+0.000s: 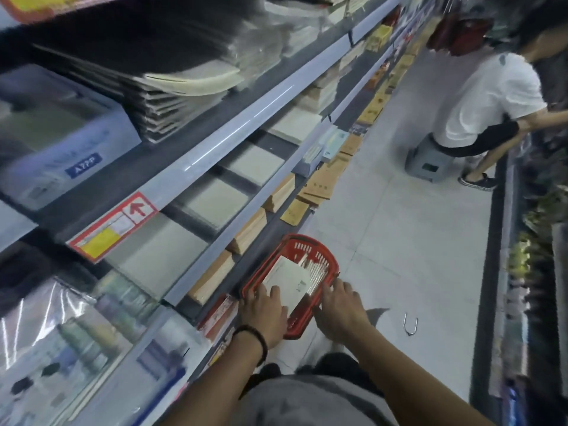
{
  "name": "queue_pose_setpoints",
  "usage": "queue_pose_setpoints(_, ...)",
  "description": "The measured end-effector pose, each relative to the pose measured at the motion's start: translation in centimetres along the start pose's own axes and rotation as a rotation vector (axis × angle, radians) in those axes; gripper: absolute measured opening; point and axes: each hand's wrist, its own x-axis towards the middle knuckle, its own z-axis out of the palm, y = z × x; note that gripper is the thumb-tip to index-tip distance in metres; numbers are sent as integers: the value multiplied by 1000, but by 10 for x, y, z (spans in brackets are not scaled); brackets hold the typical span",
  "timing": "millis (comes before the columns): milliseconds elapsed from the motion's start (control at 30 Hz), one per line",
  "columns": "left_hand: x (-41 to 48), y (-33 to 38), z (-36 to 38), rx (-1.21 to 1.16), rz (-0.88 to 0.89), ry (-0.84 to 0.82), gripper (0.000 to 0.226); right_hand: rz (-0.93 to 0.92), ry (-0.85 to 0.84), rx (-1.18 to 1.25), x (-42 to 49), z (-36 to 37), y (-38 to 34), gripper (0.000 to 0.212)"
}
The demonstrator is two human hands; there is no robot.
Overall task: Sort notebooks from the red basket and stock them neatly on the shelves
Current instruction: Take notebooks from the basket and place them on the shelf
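The red basket [299, 245] stands on the floor beside the bottom shelf. Inside it lies a stack of white notebooks [290, 276], with more behind it on edge. My left hand [264, 312] rests on the stack's near left corner, fingers spread over the cover. At the stack's right side, my right hand [339, 305] touches its edge with fingers spread over the basket rim. Whether either hand truly grips the stack is unclear. The shelves [215, 142] on the left hold rows of pale and brown notebooks.
Another person in a white shirt [488, 96] sits on a grey stool [427, 162] further down the aisle on the right. A small metal clip [410, 325] lies on the tiled floor. A second shelf unit [528, 272] runs along the right.
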Motion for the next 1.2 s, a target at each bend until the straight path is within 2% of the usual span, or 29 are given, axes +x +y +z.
queue_pose_setpoints(67,26,2,-4,-31,-39,18,44,-54,-11,-5,36,-6,-2,60)
queue_pose_setpoints(167,63,3,-4,-84,-126,43,43,-140,-70,-62,94,-14,-6,71)
queue_pose_setpoints(400,142,17,-14,-171,-402,37,42,-501,-172,-318,212,-40,0,83)
queue_pose_setpoints(500,160,32,-19,-205,-493,5,51,-622,-205,-403,252,-51,12,85)
queue_pose_setpoints(667,168,41,-17,-236,-520,70,50,-634,-184,-370,277,-58,24,84)
queue_pose_setpoints(900,166,34,8,-259,-454,41,53,-598,-234,-383,267,-34,44,85)
queue_pose_setpoints(1033,175,40,21,-368,-559,43,53,-644,-333,-379,267,-21,66,82)
queue_pose_setpoints(1200,209,56,49,-494,-687,68,56,-776,-408,-386,317,-4,71,79)
